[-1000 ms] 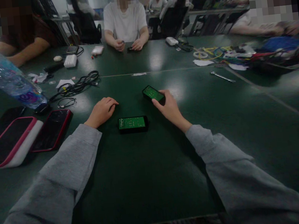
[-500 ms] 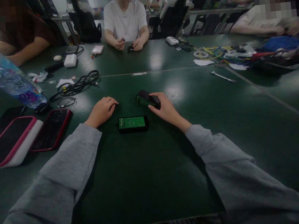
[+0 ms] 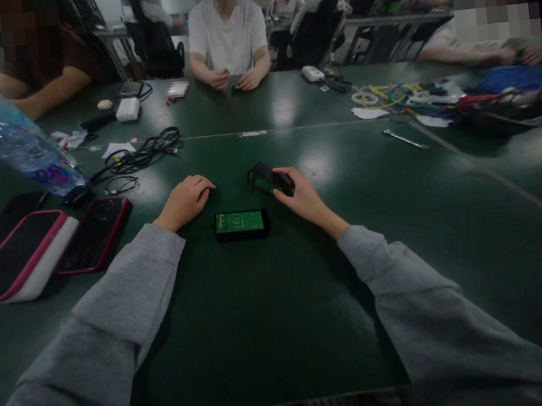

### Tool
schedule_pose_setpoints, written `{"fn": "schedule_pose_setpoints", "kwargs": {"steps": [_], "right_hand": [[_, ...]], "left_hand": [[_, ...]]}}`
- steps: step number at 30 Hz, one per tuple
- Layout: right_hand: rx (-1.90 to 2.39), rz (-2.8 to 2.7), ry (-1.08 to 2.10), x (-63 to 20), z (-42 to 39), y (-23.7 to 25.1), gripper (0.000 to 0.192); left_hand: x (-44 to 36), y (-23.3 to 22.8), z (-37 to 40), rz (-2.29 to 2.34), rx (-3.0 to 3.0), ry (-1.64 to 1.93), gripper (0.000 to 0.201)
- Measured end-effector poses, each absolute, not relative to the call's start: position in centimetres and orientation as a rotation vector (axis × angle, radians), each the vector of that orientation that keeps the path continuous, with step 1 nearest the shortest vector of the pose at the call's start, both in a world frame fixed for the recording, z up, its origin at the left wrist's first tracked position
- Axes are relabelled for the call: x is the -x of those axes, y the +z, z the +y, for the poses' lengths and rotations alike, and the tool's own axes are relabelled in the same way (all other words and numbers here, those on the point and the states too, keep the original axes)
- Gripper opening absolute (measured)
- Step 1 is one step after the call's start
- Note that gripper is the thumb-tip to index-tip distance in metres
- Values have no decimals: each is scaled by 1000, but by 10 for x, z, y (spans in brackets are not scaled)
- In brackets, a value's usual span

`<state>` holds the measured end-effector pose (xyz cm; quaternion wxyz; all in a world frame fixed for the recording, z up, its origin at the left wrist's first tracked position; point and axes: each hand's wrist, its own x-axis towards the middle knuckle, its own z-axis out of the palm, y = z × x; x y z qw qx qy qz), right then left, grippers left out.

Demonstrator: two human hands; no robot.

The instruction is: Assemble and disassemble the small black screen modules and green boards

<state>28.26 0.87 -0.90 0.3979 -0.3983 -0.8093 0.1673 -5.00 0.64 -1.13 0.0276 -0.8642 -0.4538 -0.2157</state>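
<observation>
Now that the right hand (image 3: 305, 200), fingers closed around one end, has tipped the first case (image 3: 264, 172) from board-up to steeply tilted beyond the second case (image 3: 242, 236), only the latter's circuit board (image 3: 240, 221) faces up on the worktop (image 3: 264, 320), near the loosely curled, seemingly empty left hand (image 3: 184, 203).

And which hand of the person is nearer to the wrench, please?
Right. The right hand, holding a black case, is left of the wrench and nearer the camera; the left hand is farther left.
</observation>
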Motion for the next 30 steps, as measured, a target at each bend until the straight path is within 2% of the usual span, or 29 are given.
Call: {"fn": "schedule_pose_setpoints", "kwargs": {"steps": [5,13,21,30], "right_hand": [[1024,-2066,321,-281,6,-7,47],[1275,-2202,-96,-290,0,-1,60],[1166,-2283,-17,-280,-1,-5,47],[1248,-2217,-56,-279,-1,-9,49]], "left_hand": [[50,-11,6,-1403,2660,-655,25],[50,-11,5,-1411,2651,-642,25],[50,-10,4,-1409,2658,-660,26],[49,-9,5,-1432,2677,-661,26]]}}
